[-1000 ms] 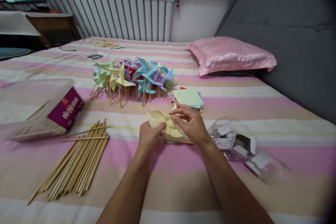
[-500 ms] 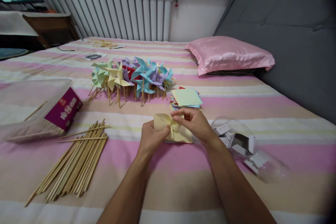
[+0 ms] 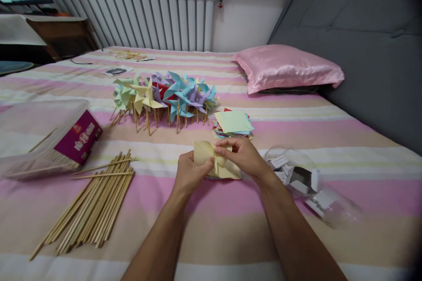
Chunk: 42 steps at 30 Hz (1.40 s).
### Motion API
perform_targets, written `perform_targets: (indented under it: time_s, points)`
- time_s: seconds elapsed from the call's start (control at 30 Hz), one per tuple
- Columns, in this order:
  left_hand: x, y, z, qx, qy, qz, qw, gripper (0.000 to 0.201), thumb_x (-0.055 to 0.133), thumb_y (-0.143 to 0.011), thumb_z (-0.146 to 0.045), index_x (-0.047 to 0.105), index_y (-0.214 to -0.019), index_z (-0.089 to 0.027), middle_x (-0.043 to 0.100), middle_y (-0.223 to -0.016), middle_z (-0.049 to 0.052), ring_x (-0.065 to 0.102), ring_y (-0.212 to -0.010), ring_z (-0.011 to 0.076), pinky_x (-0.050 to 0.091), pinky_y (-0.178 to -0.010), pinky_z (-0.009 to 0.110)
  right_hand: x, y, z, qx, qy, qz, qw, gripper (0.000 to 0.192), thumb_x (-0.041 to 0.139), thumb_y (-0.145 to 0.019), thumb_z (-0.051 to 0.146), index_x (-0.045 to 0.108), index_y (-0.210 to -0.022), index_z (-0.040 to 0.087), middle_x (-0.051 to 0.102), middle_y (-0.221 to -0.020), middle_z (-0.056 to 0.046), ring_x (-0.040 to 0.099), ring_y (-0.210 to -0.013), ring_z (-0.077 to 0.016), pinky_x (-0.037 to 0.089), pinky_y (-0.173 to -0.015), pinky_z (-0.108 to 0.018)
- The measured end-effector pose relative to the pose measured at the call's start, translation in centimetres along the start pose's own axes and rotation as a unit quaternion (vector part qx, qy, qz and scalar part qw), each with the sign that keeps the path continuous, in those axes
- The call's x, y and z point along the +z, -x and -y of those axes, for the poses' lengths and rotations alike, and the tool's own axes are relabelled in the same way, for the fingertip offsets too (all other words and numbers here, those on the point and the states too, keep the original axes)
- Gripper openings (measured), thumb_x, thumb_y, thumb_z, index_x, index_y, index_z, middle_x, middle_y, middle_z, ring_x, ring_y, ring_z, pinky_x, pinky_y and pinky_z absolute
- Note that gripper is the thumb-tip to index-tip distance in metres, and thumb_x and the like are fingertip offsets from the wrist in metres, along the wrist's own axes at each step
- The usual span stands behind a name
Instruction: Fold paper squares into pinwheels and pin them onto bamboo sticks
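A pale yellow paper pinwheel (image 3: pixel 203 151), its blades curled toward the middle, is held between both hands. My left hand (image 3: pixel 192 172) is closed on its left side, the thumb pressing near the centre. From the upper right, my right hand (image 3: pixel 242 154) pinches a folded blade between thumb and fingers. Beneath them lies a small stack of paper, mostly covered. Just behind my hands is a pile of coloured paper squares (image 3: pixel 233 122) with a pale green sheet on top.
Finished paper pinwheels (image 3: pixel 180 90) on sticks stand at the back. Loose wooden sticks (image 3: pixel 99 204) lie at left, beside a clear plastic box (image 3: pixel 42 140) with a purple label. Clear plastic bags (image 3: pixel 301 180) with small items lie at right. A pink pillow (image 3: pixel 290 68) rests near the grey headboard (image 3: pixel 359 48).
My right fingers have drawn the paper blade slightly inward toward the centre. My left hand keeps its grip, and the view has shifted slightly.
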<state>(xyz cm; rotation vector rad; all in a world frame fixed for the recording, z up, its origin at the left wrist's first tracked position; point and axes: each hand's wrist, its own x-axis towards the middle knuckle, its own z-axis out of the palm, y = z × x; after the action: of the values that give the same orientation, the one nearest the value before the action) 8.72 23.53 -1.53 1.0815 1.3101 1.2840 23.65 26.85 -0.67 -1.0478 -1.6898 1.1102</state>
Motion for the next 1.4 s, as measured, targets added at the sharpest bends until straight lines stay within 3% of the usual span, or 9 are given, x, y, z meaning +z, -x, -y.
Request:
perform_targets:
  time_s: [0.6,0.7,0.77,0.83,0.9,1.03,1.2,1.4]
  points:
    - [0.0,-0.1,-0.1,-0.017,-0.007,-0.015,1.0,0.014,0.069,-0.054,-0.021,0.062,-0.06,-0.011,0.057,-0.052,0.0,0.048,-0.047,0.0105,0.036,-0.044,0.021,0.6,0.0,0.1,-0.015,0.043,-0.032,0.998,0.023,0.063,-0.075,0.039,0.068,-0.077,0.017,0.068,-0.079,-0.004,0.059,-0.069,-0.0155,0.044,-0.062,-0.025]
    - [-0.2,-0.2,0.0,-0.031,0.014,-0.05,0.998,0.014,0.068,-0.054,-0.022,0.062,-0.059,-0.011,0.055,-0.05,-0.001,0.046,-0.045,0.0093,0.034,-0.044,0.021,1.0,0.1,0.6,-0.024,-0.001,-0.046,0.999,0.029,0.064,-0.075,0.036,0.063,-0.098,0.019,0.066,-0.095,-0.006,0.059,-0.075,-0.0147,0.045,-0.063,-0.025]
    - [-0.4,-0.4,0.3,-0.03,0.032,-0.081,0.996,0.016,0.069,-0.056,-0.025,0.06,-0.058,-0.012,0.054,-0.049,-0.002,0.044,-0.045,0.0085,0.033,-0.043,0.02,1.2,0.2,1.0,-0.021,-0.056,-0.062,0.996,0.053,0.068,-0.071,0.034,0.049,-0.119,0.022,0.06,-0.11,-0.007,0.06,-0.082,-0.0147,0.047,-0.069,-0.026]
    - [-0.6,-0.6,0.5,-0.027,0.057,-0.104,0.993,0.018,0.07,-0.057,-0.027,0.058,-0.058,-0.013,0.053,-0.05,-0.002,0.043,-0.045,0.008,0.033,-0.044,0.02,1.4,0.2,1.2,0.006,-0.099,-0.07,0.993,0.071,0.072,-0.066,0.034,0.038,-0.127,0.023,0.057,-0.112,-0.009,0.06,-0.085,-0.0154,0.048,-0.073,-0.028]
    - [-0.7,-0.6,0.5,-0.03,0.078,-0.122,0.989,0.02,0.071,-0.057,-0.027,0.056,-0.057,-0.014,0.051,-0.049,-0.003,0.042,-0.045,0.0076,0.032,-0.044,0.021,1.8,0.2,1.3,0.048,-0.121,-0.055,0.99,0.069,0.074,-0.062,0.035,0.042,-0.122,0.02,0.06,-0.103,-0.009,0.061,-0.082,-0.0164,0.049,-0.073,-0.03]
    - [-0.7,-0.6,0.2,-0.041,0.109,-0.142,0.983,0.021,0.071,-0.055,-0.025,0.053,-0.056,-0.015,0.048,-0.048,-0.005,0.04,-0.044,0.007,0.031,-0.044,0.021,2.9,0.2,1.1,0.082,-0.134,-0.014,0.988,0.039,0.072,-0.061,0.032,0.059,-0.093,0.015,0.065,-0.084,-0.007,0.062,-0.079,-0.0179,0.048,-0.074,-0.032]
    - [-0.5,-0.4,0.4,-0.031,0.132,-0.113,0.984,0.021,0.072,-0.057,-0.025,0.054,-0.057,-0.014,0.047,-0.049,-0.005,0.039,-0.044,0.0062,0.031,-0.045,0.02,4.0,0.3,1.0,0.089,-0.152,-0.06,0.983,0.017,0.067,-0.063,0.029,0.061,-0.067,0.015,0.064,-0.071,-0.003,0.058,-0.068,-0.015,0.045,-0.066,-0.027]
    - [-0.1,-0.1,0.3,-0.038,0.155,-0.085,0.984,0.018,0.072,-0.058,-0.024,0.059,-0.063,-0.012,0.054,-0.053,-0.003,0.044,-0.046,0.0065,0.033,-0.046,0.02,4.1,0.4,0.7,0.114,-0.165,-0.065,0.978,0.018,0.066,-0.063,0.03,0.066,-0.072,0.014,0.065,-0.07,-0.002,0.056,-0.064,-0.0145,0.041,-0.058,-0.025]
